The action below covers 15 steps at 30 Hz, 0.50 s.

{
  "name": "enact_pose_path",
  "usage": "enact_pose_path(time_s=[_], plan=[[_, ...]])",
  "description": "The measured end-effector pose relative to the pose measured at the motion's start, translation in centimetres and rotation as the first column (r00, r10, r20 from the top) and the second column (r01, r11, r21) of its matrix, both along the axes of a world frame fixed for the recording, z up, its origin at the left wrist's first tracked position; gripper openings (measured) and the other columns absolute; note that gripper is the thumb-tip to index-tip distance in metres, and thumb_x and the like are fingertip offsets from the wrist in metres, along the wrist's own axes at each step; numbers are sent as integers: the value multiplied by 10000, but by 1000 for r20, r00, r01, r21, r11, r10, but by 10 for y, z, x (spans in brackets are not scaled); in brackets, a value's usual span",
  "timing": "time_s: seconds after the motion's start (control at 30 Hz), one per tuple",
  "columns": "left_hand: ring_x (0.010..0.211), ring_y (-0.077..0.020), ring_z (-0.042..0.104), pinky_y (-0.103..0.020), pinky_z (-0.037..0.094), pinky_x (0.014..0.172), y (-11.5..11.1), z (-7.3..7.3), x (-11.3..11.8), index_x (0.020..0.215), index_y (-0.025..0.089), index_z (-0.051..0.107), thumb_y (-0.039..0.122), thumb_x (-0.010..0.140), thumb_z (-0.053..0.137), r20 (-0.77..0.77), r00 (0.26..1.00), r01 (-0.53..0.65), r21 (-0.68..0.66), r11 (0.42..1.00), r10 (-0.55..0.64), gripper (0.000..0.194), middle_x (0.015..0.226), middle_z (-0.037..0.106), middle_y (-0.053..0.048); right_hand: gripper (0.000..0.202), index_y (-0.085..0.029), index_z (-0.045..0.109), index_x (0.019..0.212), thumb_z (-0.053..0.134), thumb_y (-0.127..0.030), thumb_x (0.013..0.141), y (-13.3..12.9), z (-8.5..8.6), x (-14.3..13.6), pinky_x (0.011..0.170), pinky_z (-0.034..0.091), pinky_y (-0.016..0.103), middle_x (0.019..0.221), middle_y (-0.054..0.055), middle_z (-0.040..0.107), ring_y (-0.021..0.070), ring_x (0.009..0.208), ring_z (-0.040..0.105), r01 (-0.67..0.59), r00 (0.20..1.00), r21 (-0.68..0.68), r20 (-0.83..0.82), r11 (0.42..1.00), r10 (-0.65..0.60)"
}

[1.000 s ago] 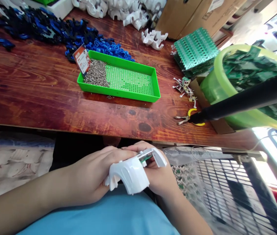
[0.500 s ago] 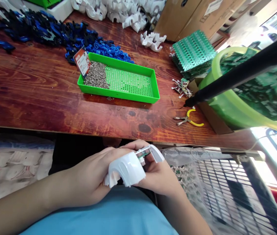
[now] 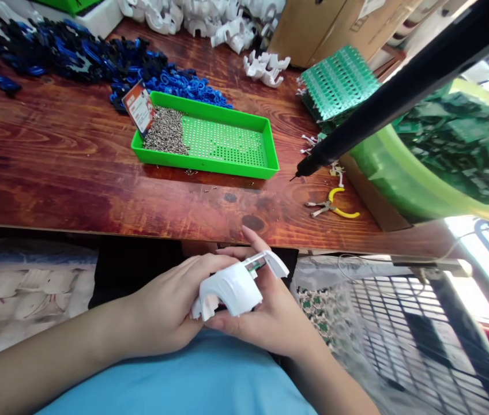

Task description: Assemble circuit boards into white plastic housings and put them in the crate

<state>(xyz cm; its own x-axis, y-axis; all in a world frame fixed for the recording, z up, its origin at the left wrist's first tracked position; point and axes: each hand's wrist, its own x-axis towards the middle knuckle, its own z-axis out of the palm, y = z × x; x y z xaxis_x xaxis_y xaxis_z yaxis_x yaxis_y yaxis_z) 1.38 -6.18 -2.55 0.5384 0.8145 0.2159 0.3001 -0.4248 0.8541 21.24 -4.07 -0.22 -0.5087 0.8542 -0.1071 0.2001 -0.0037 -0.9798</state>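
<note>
A glossy white curved plastic part [image 3: 233,290] is held between both hands in front of the blue shirt, below the table's front edge. My left hand [image 3: 166,302] grips its left end, with the fingers wrapped behind it. From the right, my right hand [image 3: 270,314] holds the same part, its thumb under the lower edge and one finger raised past the top. A bit of green circuit board [image 3: 254,266] shows in the gap between the part's wide shell and its narrower right end. The fingertips behind the shell are hidden.
A green tray [image 3: 210,167] with small screws lies on the wooden table [image 3: 54,190]. A black screwdriver-like tool [image 3: 313,161] hangs at the right, above yellow-handled pliers [image 3: 335,206]. Behind are blue parts [image 3: 184,83], white shells [image 3: 266,68], green boards [image 3: 339,80] and a tub [image 3: 400,173].
My right hand has shifted its hold: a finger now points up and the thumb reaches left under the white part. The black tool appears farther left and higher.
</note>
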Motion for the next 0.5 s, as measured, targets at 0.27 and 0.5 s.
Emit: enact_pose_path(time_s=[0.27, 0.5], plan=[[1128, -270, 586, -383, 508, 970, 1, 1, 20, 1362, 284, 352, 173, 892, 475, -170, 945, -265, 110, 958, 281, 498, 1263, 566, -49, 945, -249, 270, 1314, 891, -303, 604, -17, -22, -2, 975, 517, 366, 1291, 122, 518, 204, 1160, 576, 211, 958, 5, -198, 977, -206], [1168, -434, 571, -624, 539, 891, 12, -43, 10, 1429, 436, 245, 373, 896, 465, -481, 874, 21, 178, 984, 68, 580, 1283, 582, -59, 748, -243, 460, 1174, 875, -415, 576, -17, -28, 18, 876, 562, 305, 1124, 40, 645, 189, 989, 664, 352, 927, 84, -170, 932, -335]])
